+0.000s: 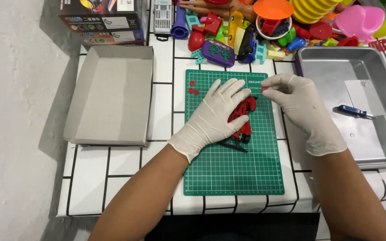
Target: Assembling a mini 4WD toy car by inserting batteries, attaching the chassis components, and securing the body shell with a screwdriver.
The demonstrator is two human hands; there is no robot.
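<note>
Left hand: gloved, spread flat, pressing red toy car onto green cutting mat, seemingly to steady it. Right hand: gloved, fingertips pinching small red piece just beside car. Far left on mat: loose red discs. Right: metal tray holding blue screwdriver. Left: empty cardboard box. Far: toy pile.

1. One head-worn view looks steeply down, facing away from the person.
2. It sits close above the green gridded cutting mat on the white black-lined table; the far colourful plastic toy pile is cropped.
</note>
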